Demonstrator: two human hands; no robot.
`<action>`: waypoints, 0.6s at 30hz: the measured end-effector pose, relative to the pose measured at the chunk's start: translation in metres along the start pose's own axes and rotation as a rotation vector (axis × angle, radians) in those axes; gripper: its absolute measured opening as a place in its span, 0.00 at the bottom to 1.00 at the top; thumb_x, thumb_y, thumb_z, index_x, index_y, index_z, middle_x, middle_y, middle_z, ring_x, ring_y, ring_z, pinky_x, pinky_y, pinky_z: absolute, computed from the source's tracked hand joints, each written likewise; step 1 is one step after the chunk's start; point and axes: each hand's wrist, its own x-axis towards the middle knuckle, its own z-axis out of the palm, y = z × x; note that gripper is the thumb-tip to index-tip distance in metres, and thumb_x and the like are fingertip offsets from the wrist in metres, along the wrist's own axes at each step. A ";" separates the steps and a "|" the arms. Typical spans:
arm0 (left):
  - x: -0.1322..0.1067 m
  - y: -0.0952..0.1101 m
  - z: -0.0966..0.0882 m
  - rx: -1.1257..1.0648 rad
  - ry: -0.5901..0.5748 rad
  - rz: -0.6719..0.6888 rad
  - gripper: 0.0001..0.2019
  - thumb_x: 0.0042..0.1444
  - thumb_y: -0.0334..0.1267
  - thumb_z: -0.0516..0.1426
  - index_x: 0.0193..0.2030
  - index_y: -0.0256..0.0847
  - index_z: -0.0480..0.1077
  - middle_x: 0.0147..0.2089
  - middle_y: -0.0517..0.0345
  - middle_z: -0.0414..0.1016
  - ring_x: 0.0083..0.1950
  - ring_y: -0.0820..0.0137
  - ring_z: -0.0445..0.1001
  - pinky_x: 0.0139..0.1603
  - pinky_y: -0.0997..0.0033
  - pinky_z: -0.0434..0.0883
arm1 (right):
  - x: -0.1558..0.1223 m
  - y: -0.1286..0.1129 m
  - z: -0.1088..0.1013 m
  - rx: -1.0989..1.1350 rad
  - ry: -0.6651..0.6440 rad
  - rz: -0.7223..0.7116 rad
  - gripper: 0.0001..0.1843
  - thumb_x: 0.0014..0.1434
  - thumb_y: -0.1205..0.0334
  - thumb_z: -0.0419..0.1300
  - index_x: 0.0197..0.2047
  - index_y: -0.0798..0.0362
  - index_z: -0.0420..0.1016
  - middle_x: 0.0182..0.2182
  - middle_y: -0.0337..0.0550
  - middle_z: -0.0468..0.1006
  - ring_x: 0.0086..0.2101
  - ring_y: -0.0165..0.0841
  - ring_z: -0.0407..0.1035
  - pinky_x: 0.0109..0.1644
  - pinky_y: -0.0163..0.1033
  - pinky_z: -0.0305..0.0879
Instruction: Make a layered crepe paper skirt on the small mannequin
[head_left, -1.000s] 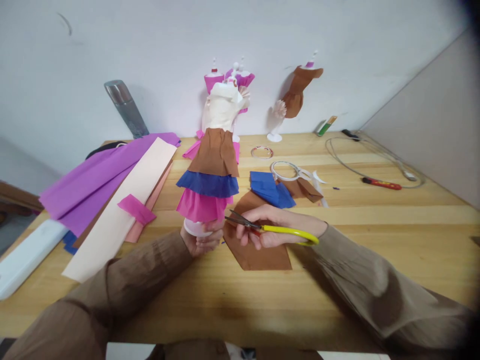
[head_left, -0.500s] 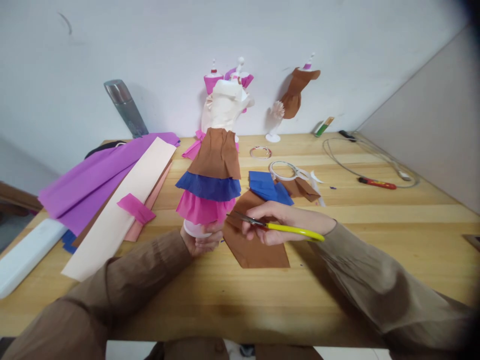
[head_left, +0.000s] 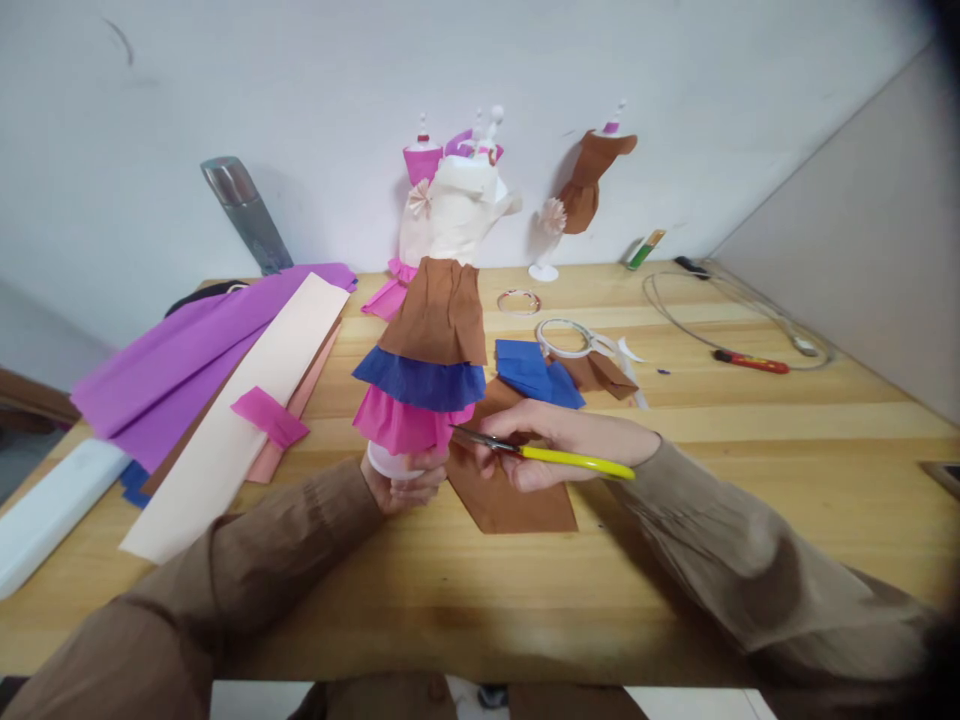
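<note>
L hand [head_left: 407, 487]: fingers curled shut round the base of a dressed mini mannequin [head_left: 450, 310], held over the table [head_left: 675, 570], approx. midway btwn L & R edges. Top leans to the R. Base contact w/ table: can't tell. Layers, top to bottom: cream bodice [head_left: 461, 210], brown tier [head_left: 439, 310], blue tier [head_left: 420, 378], pink tier [head_left: 405, 420].

R hand [head_left: 559, 440]: fingers closed on yellow-handled scissors [head_left: 574, 460], gripped nr the pivot; handle runs back twd the cuff. Blade tips at R side of pink tier; touching or just short, can't tell.

Under R hand: brown sheet [head_left: 517, 505], flat, w/ blue piece [head_left: 536, 375] just beyond it. White ring [head_left: 564, 338] farther twd far edge; small bracelet-like ring [head_left: 519, 301] behind that.

Far edge, L to R: grey bottle [head_left: 247, 215] nr far L corner, pink-topped figure [head_left: 423, 165] partly behind the mannequin, brown-clad figure [head_left: 591, 185], green tube [head_left: 645, 250]. Far R corner area: looped cable [head_left: 660, 310], red/black tool [head_left: 750, 362].

Along L edge: purple sheets [head_left: 202, 365], cream strip [head_left: 232, 430] w/ pink scrap [head_left: 271, 415] on top, long white object [head_left: 56, 520] twd near L corner.
</note>
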 end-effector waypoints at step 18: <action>-0.004 0.000 -0.010 0.052 0.108 -0.034 0.21 0.53 0.43 0.63 0.16 0.40 0.59 0.10 0.62 0.55 0.08 0.80 0.50 0.07 0.81 0.45 | 0.001 -0.003 -0.008 -0.277 0.044 -0.095 0.35 0.56 0.29 0.58 0.37 0.59 0.72 0.29 0.37 0.66 0.30 0.27 0.56 0.33 0.34 0.55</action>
